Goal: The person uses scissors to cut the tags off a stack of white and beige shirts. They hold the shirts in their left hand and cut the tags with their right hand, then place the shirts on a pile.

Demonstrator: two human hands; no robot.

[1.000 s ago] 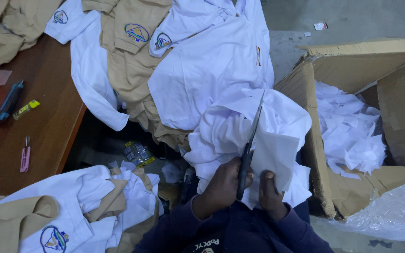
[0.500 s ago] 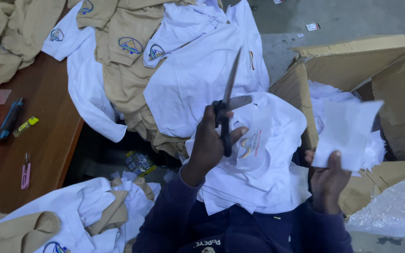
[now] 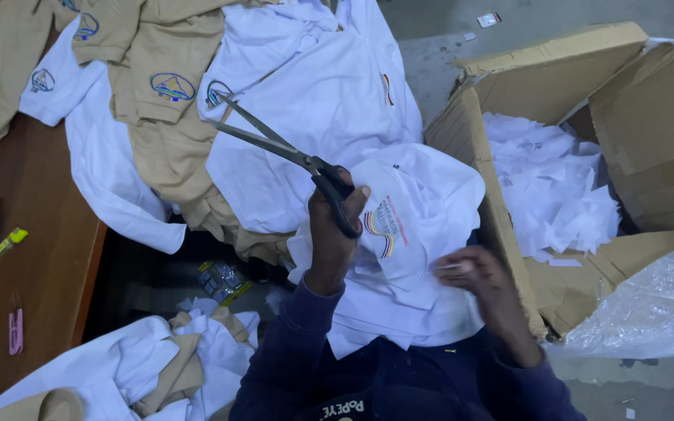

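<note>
Left hand (image 3: 333,234) grips open scissors (image 3: 290,152); right hand (image 3: 477,277) pinches the white shirt (image 3: 399,234).

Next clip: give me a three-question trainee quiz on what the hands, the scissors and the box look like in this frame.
1. True or false: the blades of the scissors in the left hand stand apart.
2. What does the right hand touch?
A. the white shirt with a striped emblem
B. the cardboard box
C. a tan shirt
3. What fills the cardboard box?

Key
1. True: the blades are spread and point up and to the left over the shirt pile.
2. A: its fingers rest on the white shirt on the lap, just beside the emblem.
3. White paper scraps.
</note>
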